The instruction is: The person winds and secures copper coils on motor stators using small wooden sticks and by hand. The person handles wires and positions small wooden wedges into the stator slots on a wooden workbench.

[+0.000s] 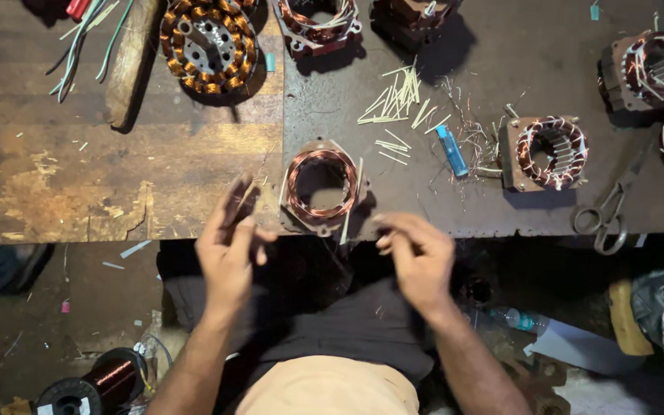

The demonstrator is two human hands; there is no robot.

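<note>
No signs or screens, one clear plastic bottle [518, 319] with a blue label lying on the floor at lower right, below the worktop [547, 211] edge

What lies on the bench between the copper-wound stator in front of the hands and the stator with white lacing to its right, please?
In the head view, between the copper-wound stator and the white-laced stator lie a blue lighter, scattered pale slivers and fine wire offcuts.

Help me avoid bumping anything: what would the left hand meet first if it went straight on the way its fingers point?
Probably the copper-wound stator at the table edge; the left hand points up-right toward it, though height is unclear.
</note>
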